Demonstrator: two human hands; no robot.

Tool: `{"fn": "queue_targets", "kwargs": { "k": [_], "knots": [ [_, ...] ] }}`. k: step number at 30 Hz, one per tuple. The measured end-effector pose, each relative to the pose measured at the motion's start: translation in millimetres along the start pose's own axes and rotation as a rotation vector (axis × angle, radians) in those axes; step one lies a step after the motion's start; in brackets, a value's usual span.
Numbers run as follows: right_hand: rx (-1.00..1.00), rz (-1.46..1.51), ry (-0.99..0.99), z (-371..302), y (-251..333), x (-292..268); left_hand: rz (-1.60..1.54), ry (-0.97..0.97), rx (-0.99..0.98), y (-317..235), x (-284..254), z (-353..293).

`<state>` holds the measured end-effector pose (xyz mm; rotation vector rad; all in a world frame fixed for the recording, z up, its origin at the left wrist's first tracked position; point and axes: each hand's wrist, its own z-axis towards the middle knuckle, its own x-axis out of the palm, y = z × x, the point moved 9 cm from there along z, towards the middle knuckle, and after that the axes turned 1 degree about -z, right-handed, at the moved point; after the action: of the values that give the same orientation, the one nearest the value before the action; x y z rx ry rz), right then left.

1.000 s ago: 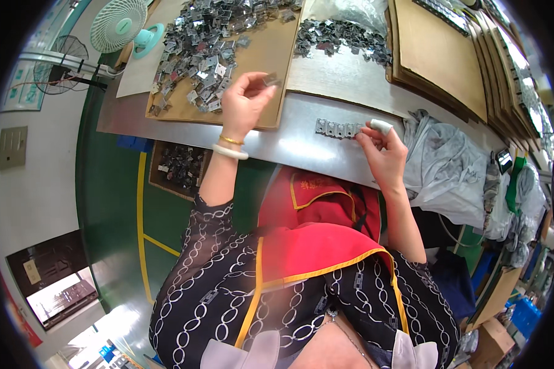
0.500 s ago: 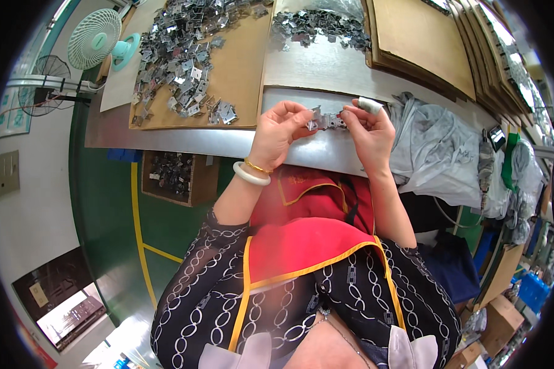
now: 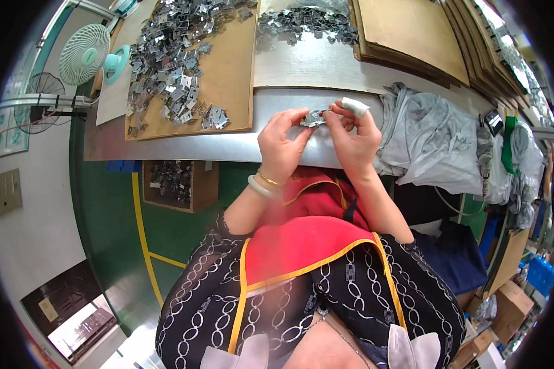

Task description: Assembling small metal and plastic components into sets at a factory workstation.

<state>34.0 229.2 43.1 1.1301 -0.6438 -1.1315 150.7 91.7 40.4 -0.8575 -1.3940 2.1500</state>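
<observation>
L hand [image 3: 279, 144] & R hand [image 3: 356, 138] both pinch the small metal pcs [image 3: 314, 118] btwn them, above the table [image 3: 194, 146], long axis approx. L–R, one hand per end, neither clearly nearer, tho fingers hide exact contact.

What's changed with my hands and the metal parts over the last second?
Your left hand moved right from over the cardboard, joining your right hand at the metal parts, which both now hold. The right hand stayed beside the grey cloth; the fan stayed put.
</observation>
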Motion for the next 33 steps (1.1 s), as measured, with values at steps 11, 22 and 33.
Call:
{"fn": "queue_targets", "kwargs": {
  "k": [11, 22, 33],
  "knots": [
    [-0.213, -0.125, -0.063, -14.5, 13.2, 4.8, -0.066, -0.060, 0.056, -5.3, 8.9, -5.2],
    [0.022, -0.137, 0.125, 1.3, 11.9, 7.5, -0.121, -0.079, 0.093, 2.7, 11.3, -6.5],
    [0.067, -0.133, 0.254, 8.0, 0.5, 7.0, -0.102, -0.065, 0.139, 2.1, 16.4, -6.2]
  ]
}}
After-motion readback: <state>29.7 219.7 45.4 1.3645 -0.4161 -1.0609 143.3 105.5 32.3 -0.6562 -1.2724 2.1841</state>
